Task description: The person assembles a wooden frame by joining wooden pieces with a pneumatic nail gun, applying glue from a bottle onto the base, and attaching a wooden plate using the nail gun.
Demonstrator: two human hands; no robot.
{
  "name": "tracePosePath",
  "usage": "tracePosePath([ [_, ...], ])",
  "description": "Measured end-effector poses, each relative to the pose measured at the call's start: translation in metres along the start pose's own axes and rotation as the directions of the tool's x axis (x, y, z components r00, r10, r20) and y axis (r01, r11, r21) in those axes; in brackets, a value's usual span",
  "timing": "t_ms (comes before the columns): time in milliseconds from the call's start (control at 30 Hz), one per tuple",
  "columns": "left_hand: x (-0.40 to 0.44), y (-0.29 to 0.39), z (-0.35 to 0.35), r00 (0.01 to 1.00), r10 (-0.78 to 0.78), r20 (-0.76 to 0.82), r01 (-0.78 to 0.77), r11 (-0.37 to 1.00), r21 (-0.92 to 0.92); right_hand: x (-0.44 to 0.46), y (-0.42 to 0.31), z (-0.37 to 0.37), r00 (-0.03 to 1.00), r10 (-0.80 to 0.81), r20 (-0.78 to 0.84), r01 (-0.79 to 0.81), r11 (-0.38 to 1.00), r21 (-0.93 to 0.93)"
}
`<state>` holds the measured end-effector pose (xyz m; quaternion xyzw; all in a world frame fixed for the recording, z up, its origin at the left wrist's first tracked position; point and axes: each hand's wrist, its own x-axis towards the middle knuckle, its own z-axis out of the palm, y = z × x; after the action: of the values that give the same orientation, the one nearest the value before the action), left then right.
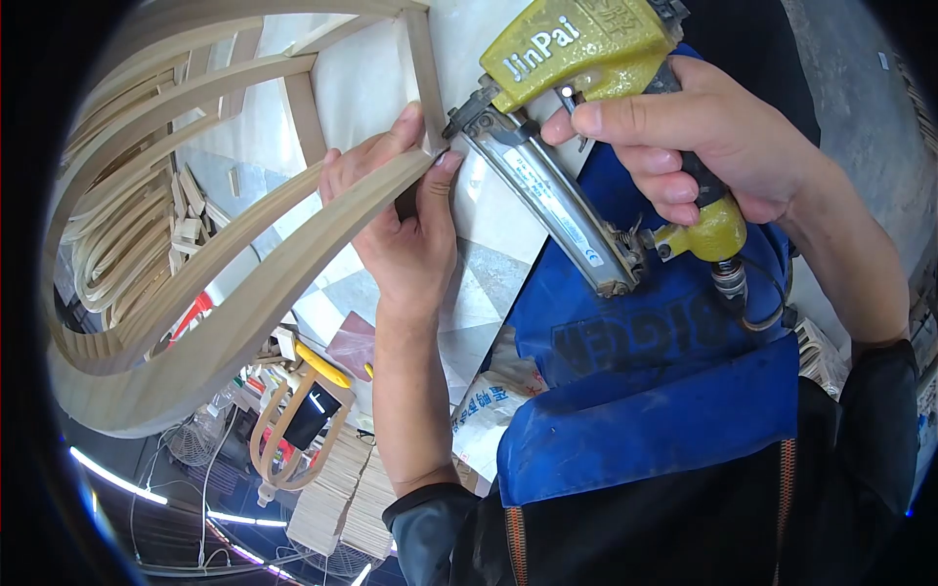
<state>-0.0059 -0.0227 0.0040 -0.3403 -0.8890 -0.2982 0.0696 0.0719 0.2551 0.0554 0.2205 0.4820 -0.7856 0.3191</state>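
Note:
A yellow nail gun (576, 59) is held by my right hand (684, 137), whose fingers wrap its black grip near the trigger. The gun's nose meets a corner of a curved wooden frame (283, 234), where a straight wooden bar (420, 78) joins it. Just left of the nose, my left hand (401, 205) clasps that joint, thumb at its lower side and fingers behind the wood. The gun's silver magazine (547, 200) slants down to the right. Part of my left palm is hidden behind the frame.
Many curved wood pieces (117, 254) lie stacked at the left. A blue apron (645, 391) covers my lap. An air hose fitting (729, 278) hangs from the gun. Beyond the frame are a yellow-handled tool (322, 365), stacked wood strips (337, 488) and a white plastic bag (493, 410).

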Motion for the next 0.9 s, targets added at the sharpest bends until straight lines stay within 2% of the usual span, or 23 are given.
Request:
tracePosePath([
  [267,0.002,0.002,-0.001,1.0,0.0,0.013,-0.001,1.0,0.002,-0.001,-0.003,0.0,1.0,0.027,-0.009,-0.027,1.0,0.002],
  [433,0.001,0.001,0.0,1.0,-0.007,0.002,0.007,1.0,-0.007,0.0,0.0,-0.001,1.0,-0.019,-0.011,0.019,0.999,-0.032],
  [600,0.003,0.003,-0.001,1.0,-0.013,0.015,0.013,1.0,-0.01,0.001,0.006,-0.009,1.0,-0.004,0.024,0.004,1.0,0.016],
  [900,0.002,0.001,-0.001,1.0,0.004,0.016,-0.004,1.0,-0.006,0.004,0.008,-0.012,0.993,-0.069,0.093,0.058,0.992,0.116],
])
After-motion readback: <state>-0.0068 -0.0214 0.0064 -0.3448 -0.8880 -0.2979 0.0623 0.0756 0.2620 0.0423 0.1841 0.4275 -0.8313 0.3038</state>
